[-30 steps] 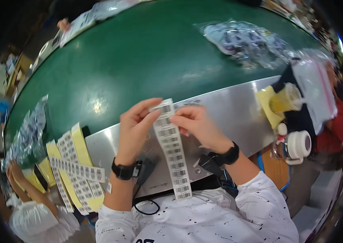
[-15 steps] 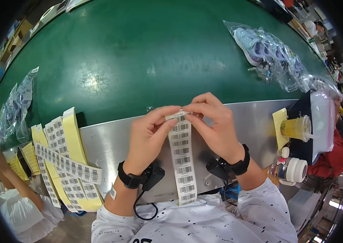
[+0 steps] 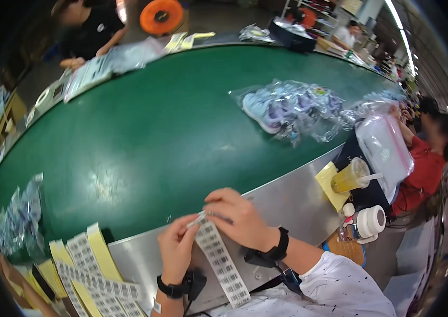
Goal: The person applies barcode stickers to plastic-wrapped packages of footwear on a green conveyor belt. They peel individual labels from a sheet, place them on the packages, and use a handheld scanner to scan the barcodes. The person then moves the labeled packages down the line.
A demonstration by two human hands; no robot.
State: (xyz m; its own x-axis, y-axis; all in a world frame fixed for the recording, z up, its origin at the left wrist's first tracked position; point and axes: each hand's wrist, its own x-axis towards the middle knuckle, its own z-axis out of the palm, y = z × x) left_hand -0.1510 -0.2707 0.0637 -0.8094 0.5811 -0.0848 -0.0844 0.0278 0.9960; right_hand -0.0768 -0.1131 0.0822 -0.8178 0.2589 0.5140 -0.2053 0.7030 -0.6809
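Note:
A long white strip of barcode labels hangs down toward my shirt over the steel table edge. At its upper end my left hand pinches the strip between thumb and fingers. From the other side my right hand closes on the same end, where the paper looks bent over; the fingertips partly hide it. Both wrists carry black straps with small black devices. To the left of my left hand lie barcode label sheets on yellow backing, with a loose label strip across them.
Clear bags of light-blue shoes lie on the green belt, with another bagged bunch at far left. On the right stand a yellow drink cup, a white-lidded bottle and stacked plastic bags. Co-workers are around the belt.
The view has tilted up and swung right, showing the belt's far side. Both hands keep hold of the strip's upper end, which now looks bent over.

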